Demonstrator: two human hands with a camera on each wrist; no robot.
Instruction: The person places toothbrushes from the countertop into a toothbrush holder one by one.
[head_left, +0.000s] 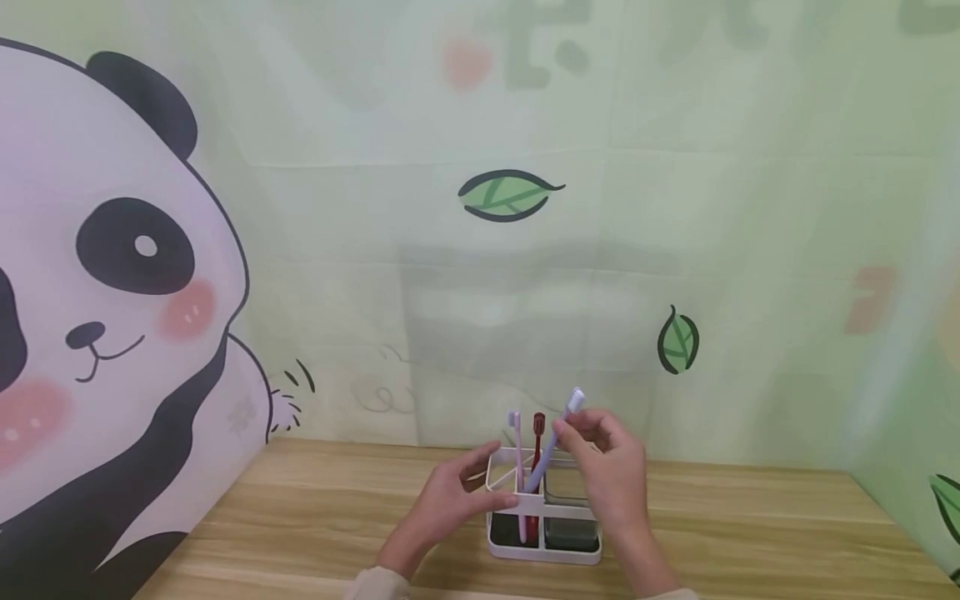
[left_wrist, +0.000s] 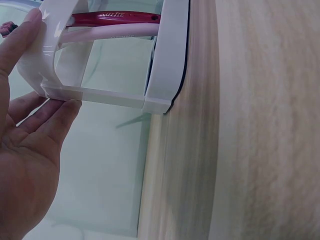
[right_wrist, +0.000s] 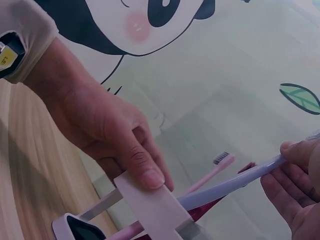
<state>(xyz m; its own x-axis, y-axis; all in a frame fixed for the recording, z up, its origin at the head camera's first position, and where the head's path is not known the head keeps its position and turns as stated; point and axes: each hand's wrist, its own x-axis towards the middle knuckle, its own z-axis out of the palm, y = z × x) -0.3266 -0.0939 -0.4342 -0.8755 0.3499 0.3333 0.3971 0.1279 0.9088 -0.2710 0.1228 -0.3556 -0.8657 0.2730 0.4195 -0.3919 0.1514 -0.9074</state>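
A white toothbrush holder (head_left: 567, 511) with open compartments and a dark base stands on the wooden table. My left hand (head_left: 450, 496) grips its left side, thumb on the front of the upper rim and fingers at the side. Between thumb and fingers, my right hand (head_left: 613, 471) pinches a lavender toothbrush (right_wrist: 230, 184) just below its head. That brush leans up to the right, its lower end inside the holder's upper frame. A pink toothbrush (left_wrist: 107, 33) and a red toothbrush (left_wrist: 116, 18) stand in the holder's left part, bristle heads up.
Behind the table (head_left: 300, 500) hangs a pale green cloth backdrop (head_left: 337, 208) printed with leaves and a large panda (head_left: 202, 250) at the left. The holder stands some way in front of the table's back edge.
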